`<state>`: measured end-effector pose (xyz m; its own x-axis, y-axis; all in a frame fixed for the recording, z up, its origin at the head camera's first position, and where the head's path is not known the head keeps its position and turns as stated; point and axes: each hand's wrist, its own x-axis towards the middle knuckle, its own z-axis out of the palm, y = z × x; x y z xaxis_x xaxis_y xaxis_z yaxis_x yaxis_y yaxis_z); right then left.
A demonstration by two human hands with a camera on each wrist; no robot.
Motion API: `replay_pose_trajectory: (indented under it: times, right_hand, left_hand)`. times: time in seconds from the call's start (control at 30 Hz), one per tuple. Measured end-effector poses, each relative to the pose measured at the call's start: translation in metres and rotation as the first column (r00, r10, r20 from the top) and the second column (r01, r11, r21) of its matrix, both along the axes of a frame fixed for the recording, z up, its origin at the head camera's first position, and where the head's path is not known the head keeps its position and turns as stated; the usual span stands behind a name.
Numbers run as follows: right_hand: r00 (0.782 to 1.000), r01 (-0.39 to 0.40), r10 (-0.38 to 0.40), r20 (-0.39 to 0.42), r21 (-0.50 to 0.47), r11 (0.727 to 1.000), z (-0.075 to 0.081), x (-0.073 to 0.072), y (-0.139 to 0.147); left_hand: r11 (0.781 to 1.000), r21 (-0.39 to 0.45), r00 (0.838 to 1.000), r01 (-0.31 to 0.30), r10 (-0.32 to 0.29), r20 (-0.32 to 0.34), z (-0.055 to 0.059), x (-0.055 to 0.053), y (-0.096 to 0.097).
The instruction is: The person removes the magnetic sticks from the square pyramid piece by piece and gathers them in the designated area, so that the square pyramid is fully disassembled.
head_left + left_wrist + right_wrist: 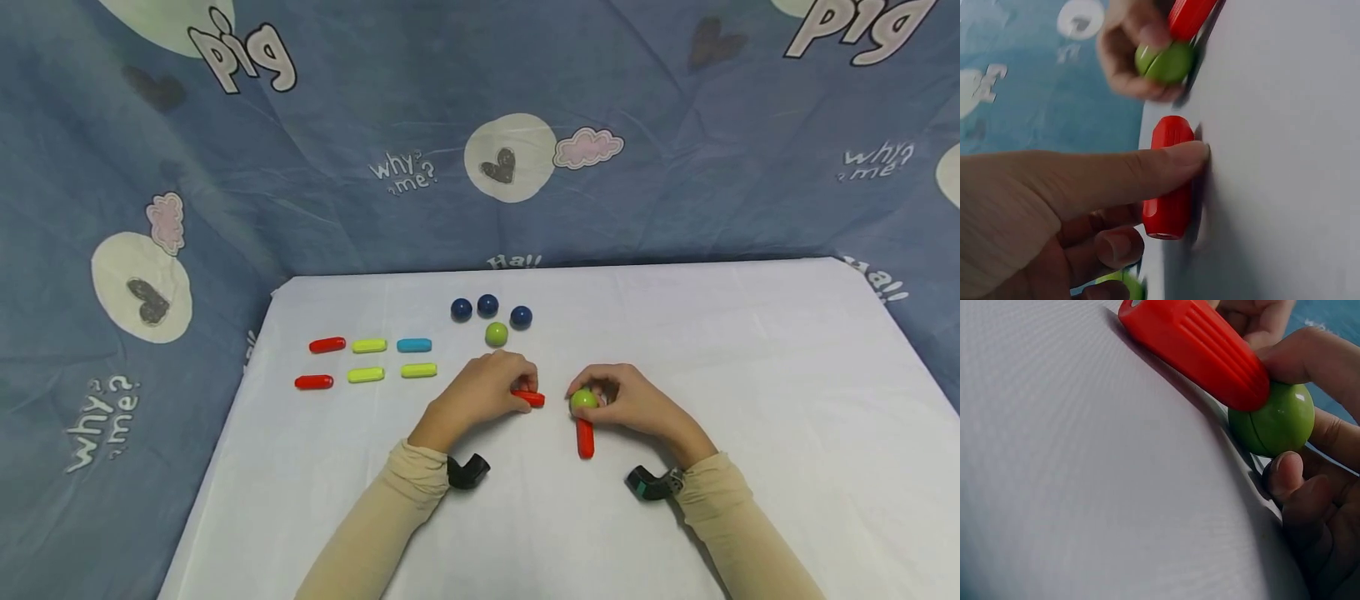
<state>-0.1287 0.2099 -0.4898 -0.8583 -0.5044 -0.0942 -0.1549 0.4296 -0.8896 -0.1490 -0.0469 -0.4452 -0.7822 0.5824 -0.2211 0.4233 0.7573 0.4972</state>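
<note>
My left hand (491,387) pinches a short red ribbed rod (1169,212) between thumb and fingers, just over the white table. To its right, my right hand (637,404) grips a glossy green ball (1285,419) between thumb and fingertips. A second red rod (1191,347) touches that ball at one end and points toward the front of the table in the head view. Whether this rod is fixed to the ball, I cannot tell. A gap separates the rod in my left hand from the green ball.
Three dark blue balls (487,305) and another green ball (497,334) lie behind my hands. Two rows of rods lie at the left: red (313,382), yellow-green (366,375) and blue (414,344). A patterned blue cloth (322,167) hangs behind the white table (750,350).
</note>
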Motion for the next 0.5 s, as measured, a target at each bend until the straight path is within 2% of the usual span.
replay_pose_trajectory:
  times: [0.1, 0.27, 0.5]
  right_hand:
    - [1.0, 0.001, -0.001, 0.001, 0.006, 1.0, 0.0002, -0.0002, 0.001]
    - [1.0, 0.0, 0.0, -0.002, 0.004, 1.0, -0.0001, 0.0001, 0.0014]
    - [1.0, -0.003, 0.003, -0.007, -0.002, 1.0, -0.0004, -0.0005, -0.0008]
  left_hand:
    - [0.999, 0.02, 1.0, -0.031, 0.031, -0.002, 0.001, -0.0031, -0.006]
    - [0.997, 0.073, 1.0, -0.01, 0.009, 0.013, 0.0011, -0.0045, -0.0078]
    - [0.997, 0.059, 0.999, -0.041, 0.04, 0.014, 0.0014, -0.0032, -0.0096]
